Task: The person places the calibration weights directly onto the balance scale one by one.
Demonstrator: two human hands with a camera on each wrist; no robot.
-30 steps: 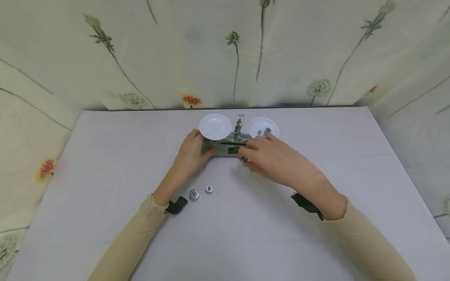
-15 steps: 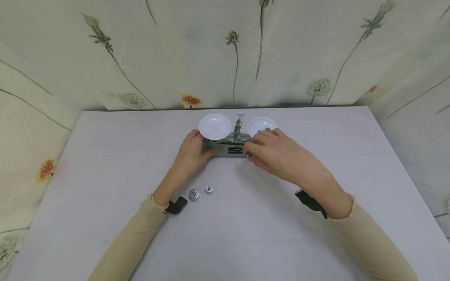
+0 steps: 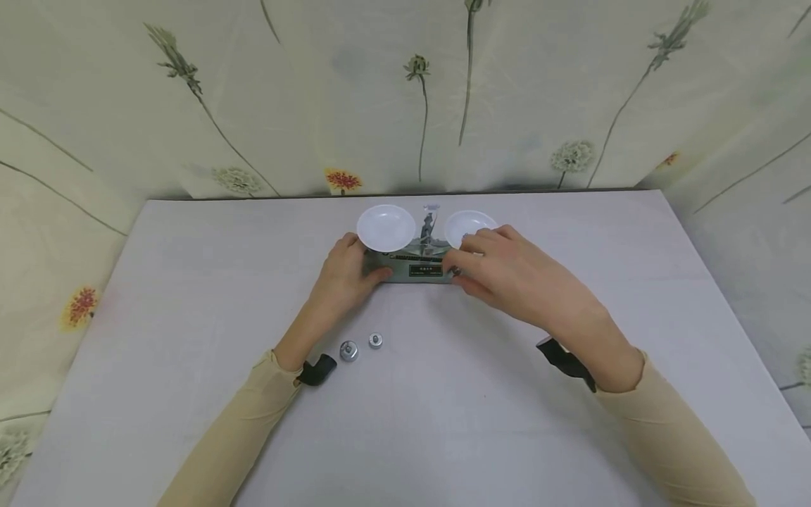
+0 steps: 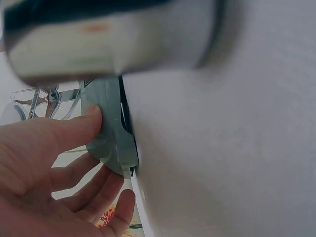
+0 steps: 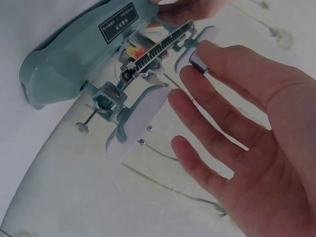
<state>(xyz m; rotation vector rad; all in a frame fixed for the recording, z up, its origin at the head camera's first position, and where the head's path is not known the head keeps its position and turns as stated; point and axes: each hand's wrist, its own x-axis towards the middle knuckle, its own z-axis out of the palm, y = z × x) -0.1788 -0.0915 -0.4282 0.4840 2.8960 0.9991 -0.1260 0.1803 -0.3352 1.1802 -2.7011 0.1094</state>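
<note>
A green balance scale (image 3: 415,270) with two white pans stands near the table's back edge. My left hand (image 3: 342,278) grips its left end; in the left wrist view the thumb of this hand (image 4: 64,163) lies on the front of the green base (image 4: 111,128). My right hand (image 3: 513,278) is in front of the right pan (image 3: 465,224) and partly hides it. In the right wrist view, my right hand (image 5: 247,128) pinches a small metal weight (image 5: 198,62) between thumb and index finger, beside the scale's beam (image 5: 163,48). The left pan (image 3: 386,228) holds nothing visible.
Two metal weights, a larger one (image 3: 349,351) and a smaller one (image 3: 376,341), stand on the white table (image 3: 405,429) near my left wrist. A flower-patterned cloth (image 3: 355,91) hangs behind the table's back edge.
My right hand has moved slightly right along the scale's front with the small weight pinched in it, covering more of the right pan. My left hand has stayed on the scale's left end.
</note>
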